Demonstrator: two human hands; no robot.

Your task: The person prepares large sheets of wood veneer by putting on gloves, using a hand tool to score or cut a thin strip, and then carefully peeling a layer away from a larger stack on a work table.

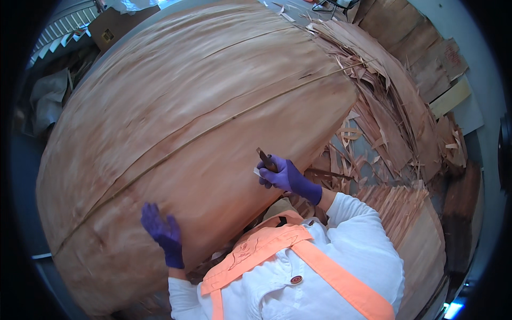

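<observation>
A wide stack of thin reddish-brown wood veneer sheets (176,85) lies in front of me. My left hand (160,229), in a purple glove, rests on the near part of the top sheet with its fingers out. My right hand (282,176), also gloved in purple, is closed round what looks like a knife (265,159) with a brown wooden handle. A pale flat piece, perhaps its blade, shows beside the fingers; the rest is hidden in the grip. Across the sheet beyond both hands runs a long thin wooden strip (234,116).
Torn veneer scraps (384,128) are heaped along the right. A stack of narrower veneer pieces (400,213) stands by my right elbow. Brown boards (397,37) lean at the far right wall. A cardboard box (120,26) is at the far left.
</observation>
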